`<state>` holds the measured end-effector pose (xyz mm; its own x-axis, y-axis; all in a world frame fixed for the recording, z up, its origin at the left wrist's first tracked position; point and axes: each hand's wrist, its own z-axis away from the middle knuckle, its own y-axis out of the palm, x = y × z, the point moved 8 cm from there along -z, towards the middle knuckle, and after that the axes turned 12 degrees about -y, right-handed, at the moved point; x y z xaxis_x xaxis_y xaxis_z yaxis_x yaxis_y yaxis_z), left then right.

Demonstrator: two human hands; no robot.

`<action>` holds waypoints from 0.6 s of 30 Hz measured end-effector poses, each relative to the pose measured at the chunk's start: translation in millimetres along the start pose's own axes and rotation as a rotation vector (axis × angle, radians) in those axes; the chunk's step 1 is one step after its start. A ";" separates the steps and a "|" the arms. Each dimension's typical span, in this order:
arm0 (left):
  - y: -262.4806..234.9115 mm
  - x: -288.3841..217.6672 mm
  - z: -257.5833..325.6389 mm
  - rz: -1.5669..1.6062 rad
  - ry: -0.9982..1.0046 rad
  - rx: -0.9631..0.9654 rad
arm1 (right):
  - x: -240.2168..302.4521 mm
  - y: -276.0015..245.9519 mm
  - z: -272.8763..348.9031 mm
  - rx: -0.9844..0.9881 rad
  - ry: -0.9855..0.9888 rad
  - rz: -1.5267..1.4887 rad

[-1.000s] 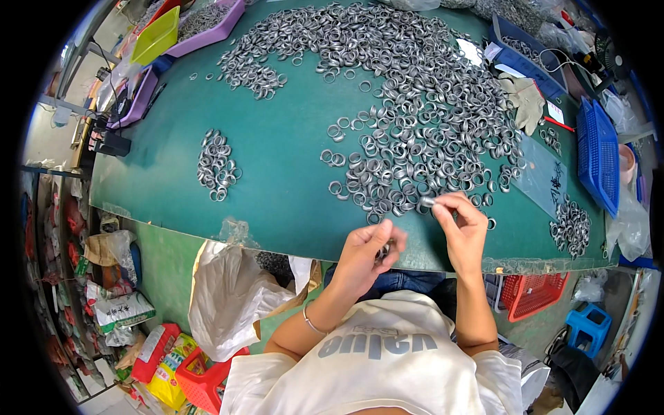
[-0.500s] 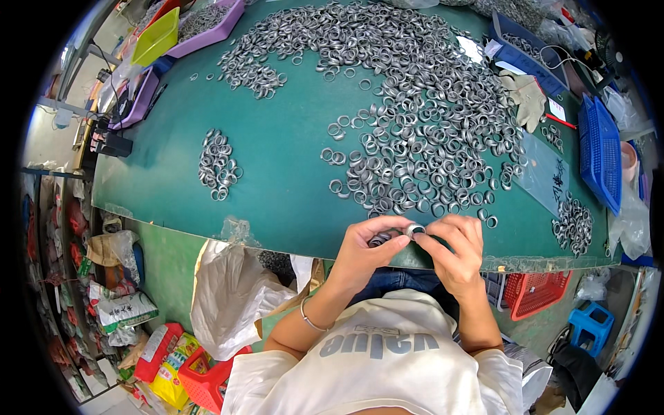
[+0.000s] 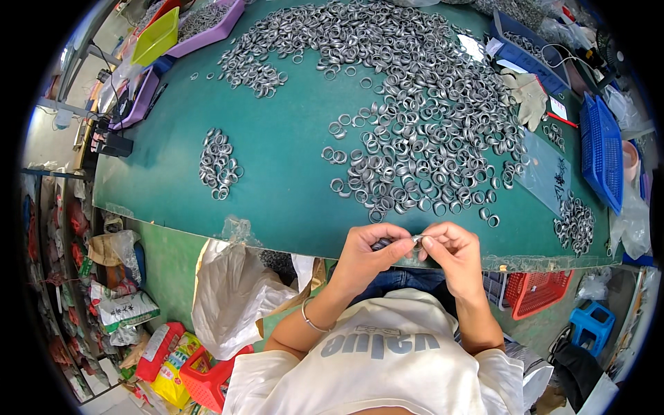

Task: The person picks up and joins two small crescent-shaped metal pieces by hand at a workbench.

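Just over the near edge of the green table (image 3: pixel 277 173), my two hands meet at one silvery metal ring (image 3: pixel 417 240). My left hand (image 3: pixel 370 252) pinches it between thumb and forefinger, and more rings (image 3: pixel 381 243) are tucked in its curled fingers. From the other side, the thumb and fingers of my right hand (image 3: pixel 453 252) are closed on the same ring. Ahead of them spreads a large heap of similar rings (image 3: pixel 429 131). A small pile of rings (image 3: pixel 219 164) lies apart on the left, another pile (image 3: pixel 574 225) near the right corner.
Blue baskets (image 3: pixel 600 152) and a blue bin (image 3: pixel 529 55) line the right side, near a work glove (image 3: pixel 527 100) and a clear plastic bag (image 3: pixel 546 173). Purple trays (image 3: pixel 207 31) and a yellow-green tray (image 3: pixel 156 38) stand far left. Below the edge is an open sack (image 3: pixel 232 297).
Both hands have dropped slightly toward me. The ring between them has turned, its opening less visible, and my right fingers have curled in closer around it.
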<state>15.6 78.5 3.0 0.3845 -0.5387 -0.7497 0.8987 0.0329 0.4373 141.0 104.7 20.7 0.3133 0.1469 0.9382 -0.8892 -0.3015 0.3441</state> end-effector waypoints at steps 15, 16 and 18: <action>5.8 5.7 -2.3 0.451 0.025 0.256 | 31.8 -15.1 -43.2 -0.121 -0.520 0.808; 4.0 6.4 -3.1 0.437 0.034 0.235 | 40.0 -5.0 -47.5 -0.060 -0.681 1.012; 1.4 7.2 -4.8 0.410 0.050 0.193 | 31.2 4.4 -55.3 0.057 -0.677 1.243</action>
<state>20.6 78.7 -4.1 0.7144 -0.4726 -0.5161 0.6160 0.0747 0.7842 128.5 160.1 49.5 -0.5404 -0.7069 0.4564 -0.6905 0.0627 -0.7206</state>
